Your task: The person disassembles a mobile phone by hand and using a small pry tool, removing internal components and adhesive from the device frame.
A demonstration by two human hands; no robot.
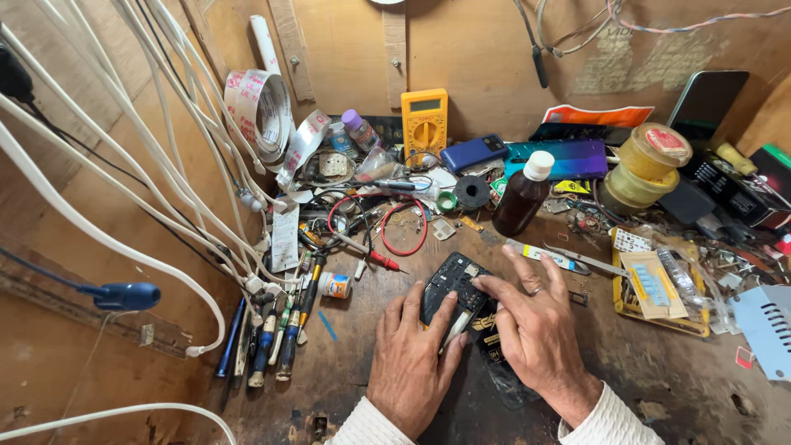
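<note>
Right, opened phone [451,288] with its back cover off lies near the front edge of the desk [659,371], insides facing up. Left hand [409,358] pins the lower part of it, fingers [449,317] curled around what looks like a thin metal tool; can't tell exactly what kind. Right hand [534,325] rests across the phone's right side, index finger pressing flat on the exposed board, nothing gripped. Risks as I see it: the tool tip sits close to bare components, so a slip could scratch the board or tear a flex cable. Finger pressure on the board could crack something or shift a loose part. Brown bottle [522,198] stands just behind the phone; a knock from the right hand could tip it onto the work. Red probe lead [395,235] and screwdrivers [276,338] crowd the left, easy to snag. Yellow multimeter [424,124] leans against the back wall, well clear.
</note>
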